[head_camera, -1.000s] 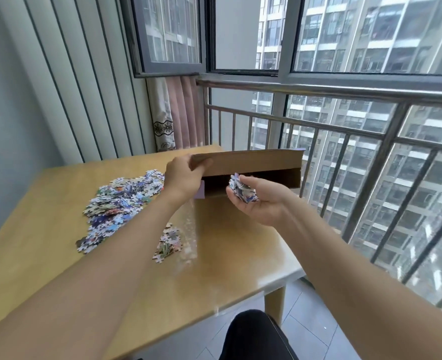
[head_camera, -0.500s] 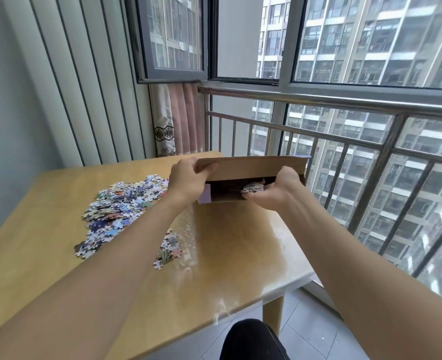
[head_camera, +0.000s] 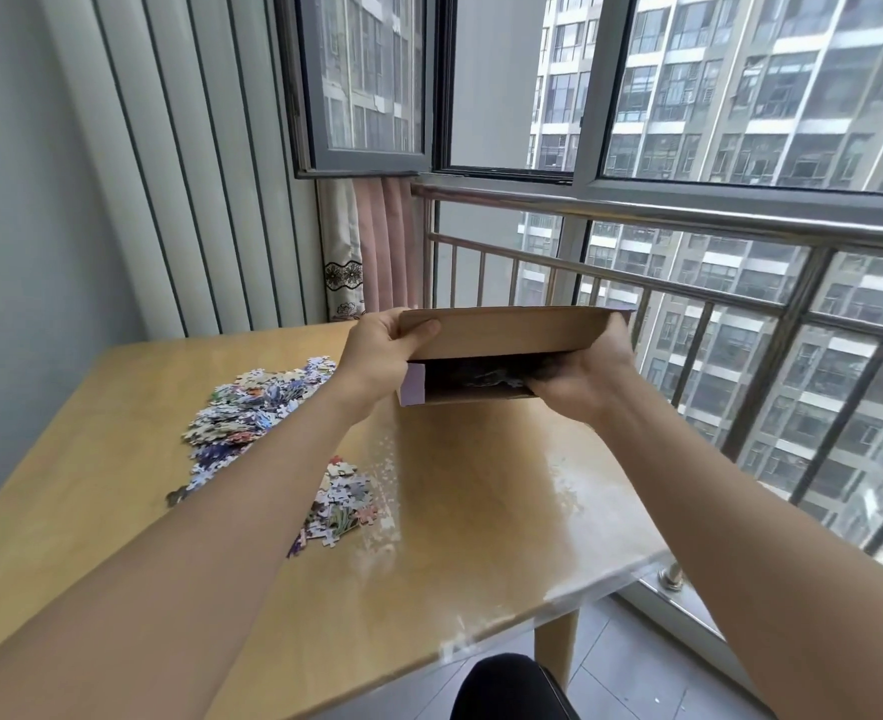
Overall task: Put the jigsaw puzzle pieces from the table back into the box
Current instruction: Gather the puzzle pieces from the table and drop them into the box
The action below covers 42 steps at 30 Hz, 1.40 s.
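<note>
The box [head_camera: 512,332] is held at the far edge of the table [head_camera: 481,511], its flap lifted by the left hand [head_camera: 377,356], whose thumb and fingers are pinched on the flap's near-left corner. The right hand [head_camera: 579,379] is pushed into the dark opening at the right end; its fingers are hidden inside, so it cannot be told whether they are spread or closed on pieces. A few pale pieces [head_camera: 496,377] are glimpsed inside the mouth, just beside that hand.

Most of the work is judged to be undone: a large pile [head_camera: 257,402] is left on the table well to the left of the box, and a smaller cluster [head_camera: 340,504] lies nearer, beside the left forearm.

For this step, the flap is best kept raised until the right hand is drawn fully clear, so that nothing is swept back out. The handful should be released deep inside, not at the lip. The box sits close to the table's far edge, so pushing against it is to be avoided
</note>
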Each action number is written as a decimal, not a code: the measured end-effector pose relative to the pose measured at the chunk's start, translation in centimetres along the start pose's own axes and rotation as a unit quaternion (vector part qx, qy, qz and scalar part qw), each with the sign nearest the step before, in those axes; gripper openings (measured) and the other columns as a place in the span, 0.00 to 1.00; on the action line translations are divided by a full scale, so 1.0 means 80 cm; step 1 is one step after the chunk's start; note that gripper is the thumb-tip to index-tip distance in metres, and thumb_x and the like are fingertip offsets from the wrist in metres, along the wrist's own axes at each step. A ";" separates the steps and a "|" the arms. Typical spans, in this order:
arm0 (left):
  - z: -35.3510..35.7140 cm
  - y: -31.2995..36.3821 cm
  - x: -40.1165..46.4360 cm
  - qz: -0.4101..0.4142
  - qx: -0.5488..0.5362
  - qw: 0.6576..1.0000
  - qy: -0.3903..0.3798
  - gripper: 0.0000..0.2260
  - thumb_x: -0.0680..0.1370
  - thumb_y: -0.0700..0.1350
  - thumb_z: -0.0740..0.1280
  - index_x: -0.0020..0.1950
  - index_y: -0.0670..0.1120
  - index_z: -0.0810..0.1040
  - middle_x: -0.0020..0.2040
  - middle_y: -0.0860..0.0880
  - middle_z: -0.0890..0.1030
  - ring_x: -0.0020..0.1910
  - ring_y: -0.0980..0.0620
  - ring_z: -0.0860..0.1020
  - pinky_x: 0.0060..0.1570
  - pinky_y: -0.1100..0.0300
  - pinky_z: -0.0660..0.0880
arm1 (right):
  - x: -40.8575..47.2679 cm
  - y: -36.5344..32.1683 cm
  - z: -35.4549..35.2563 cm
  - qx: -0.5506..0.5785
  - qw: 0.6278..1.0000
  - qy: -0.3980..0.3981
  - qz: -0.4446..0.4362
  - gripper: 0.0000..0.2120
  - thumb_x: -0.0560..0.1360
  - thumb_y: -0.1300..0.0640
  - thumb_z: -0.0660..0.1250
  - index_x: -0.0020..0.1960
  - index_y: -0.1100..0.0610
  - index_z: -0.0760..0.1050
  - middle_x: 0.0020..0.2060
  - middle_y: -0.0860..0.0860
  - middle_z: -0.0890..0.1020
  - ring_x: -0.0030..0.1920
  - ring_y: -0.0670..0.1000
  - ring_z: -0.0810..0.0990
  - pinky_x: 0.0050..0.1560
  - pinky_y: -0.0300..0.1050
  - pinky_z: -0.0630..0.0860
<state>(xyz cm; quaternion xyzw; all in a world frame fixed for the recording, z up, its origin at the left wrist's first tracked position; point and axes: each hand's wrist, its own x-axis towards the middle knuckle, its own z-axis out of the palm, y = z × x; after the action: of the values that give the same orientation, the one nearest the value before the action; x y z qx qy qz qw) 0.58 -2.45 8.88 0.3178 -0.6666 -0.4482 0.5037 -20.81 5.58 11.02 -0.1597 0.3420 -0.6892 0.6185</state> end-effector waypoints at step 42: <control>-0.217 -0.154 -0.173 -0.234 0.438 0.855 0.152 0.37 0.77 0.71 0.58 0.79 0.50 0.61 0.77 0.43 0.65 0.77 0.42 0.59 0.75 0.49 0.58 | 0.000 0.299 0.073 -0.849 0.521 -0.088 -0.005 0.54 0.58 0.35 0.82 0.71 0.61 0.62 0.64 0.60 0.70 0.61 0.60 0.73 0.51 0.48 0.72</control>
<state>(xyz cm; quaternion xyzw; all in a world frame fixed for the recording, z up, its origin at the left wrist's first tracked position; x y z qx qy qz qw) 20.88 -0.06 -6.20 0.7162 -0.6149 -0.1607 0.2885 0.76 3.99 -0.79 -0.6704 0.7083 -0.0583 0.2132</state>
